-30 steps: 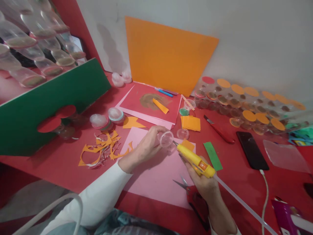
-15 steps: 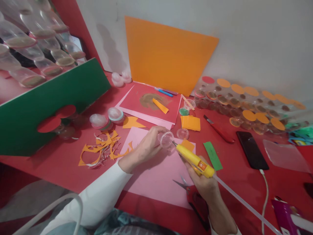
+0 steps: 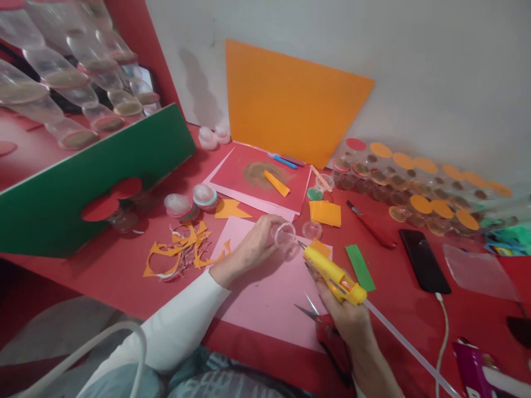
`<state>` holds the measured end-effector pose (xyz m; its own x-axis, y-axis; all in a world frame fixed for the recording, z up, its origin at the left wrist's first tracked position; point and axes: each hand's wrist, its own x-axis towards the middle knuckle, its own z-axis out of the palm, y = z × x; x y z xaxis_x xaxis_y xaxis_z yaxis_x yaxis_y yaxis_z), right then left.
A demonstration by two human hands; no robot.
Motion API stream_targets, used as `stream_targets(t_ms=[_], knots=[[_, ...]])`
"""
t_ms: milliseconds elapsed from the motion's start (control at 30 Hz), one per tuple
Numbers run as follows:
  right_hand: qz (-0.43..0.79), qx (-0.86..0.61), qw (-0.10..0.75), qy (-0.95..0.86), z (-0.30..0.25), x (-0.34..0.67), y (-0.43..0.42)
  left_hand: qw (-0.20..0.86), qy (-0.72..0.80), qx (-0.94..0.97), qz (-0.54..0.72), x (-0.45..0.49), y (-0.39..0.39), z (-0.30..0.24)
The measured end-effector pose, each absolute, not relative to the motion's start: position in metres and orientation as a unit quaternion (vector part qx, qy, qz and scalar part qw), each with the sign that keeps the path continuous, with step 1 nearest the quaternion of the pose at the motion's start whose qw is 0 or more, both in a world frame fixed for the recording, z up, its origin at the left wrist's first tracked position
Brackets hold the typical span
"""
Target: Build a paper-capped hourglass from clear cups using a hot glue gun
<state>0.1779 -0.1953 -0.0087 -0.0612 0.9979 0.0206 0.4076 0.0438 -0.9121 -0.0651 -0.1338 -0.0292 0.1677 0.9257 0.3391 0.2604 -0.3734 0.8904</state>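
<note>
My left hand (image 3: 253, 245) is closed round a small clear plastic cup (image 3: 284, 234), held on its side over a pink paper sheet (image 3: 269, 287). My right hand (image 3: 346, 318) grips a yellow glue gun (image 3: 334, 273) with a long clear glue stick (image 3: 409, 348) trailing from its back. The gun's nozzle sits just right of the cup's rim, a small gap between them. A second clear cup (image 3: 311, 230) stands on the table behind, beside a small orange paper piece (image 3: 320, 248).
Red-handled scissors (image 3: 321, 326) lie under my right wrist. Orange paper scraps (image 3: 182, 251), a green strip (image 3: 360, 267), a red knife (image 3: 371, 224), a black phone (image 3: 423, 252) with cable, rows of capped cups (image 3: 415, 185) and a green board (image 3: 83, 182) surround the pink sheet.
The camera tilted slightly, shifting the scene down and right. The glue gun's nozzle has drawn back a little from the cup's rim. Both hands keep their grips.
</note>
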Motion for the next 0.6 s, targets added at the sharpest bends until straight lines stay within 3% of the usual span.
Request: stream_targets(t_ms=[133,300,467,600], knots=[[0.466,-0.577,0.394,-0.543,0.012,0.17,-0.213,0.383,0.423,0.677,0.465,-0.068,-0.135,-0.032],[0.559,-0.527,0.477,-0.427,0.056,0.146,-0.218,0.386,0.462,0.638,0.48,-0.057,-0.142,-0.019],[0.485,-0.518,0.626,-0.325,0.08,0.102,-0.198,0.354,0.465,0.641,0.497,-0.059,-0.14,-0.018],[0.44,-0.548,0.611,-0.365,0.056,0.09,-0.194,0.351,0.454,0.654,0.493,-0.067,-0.138,-0.024]])
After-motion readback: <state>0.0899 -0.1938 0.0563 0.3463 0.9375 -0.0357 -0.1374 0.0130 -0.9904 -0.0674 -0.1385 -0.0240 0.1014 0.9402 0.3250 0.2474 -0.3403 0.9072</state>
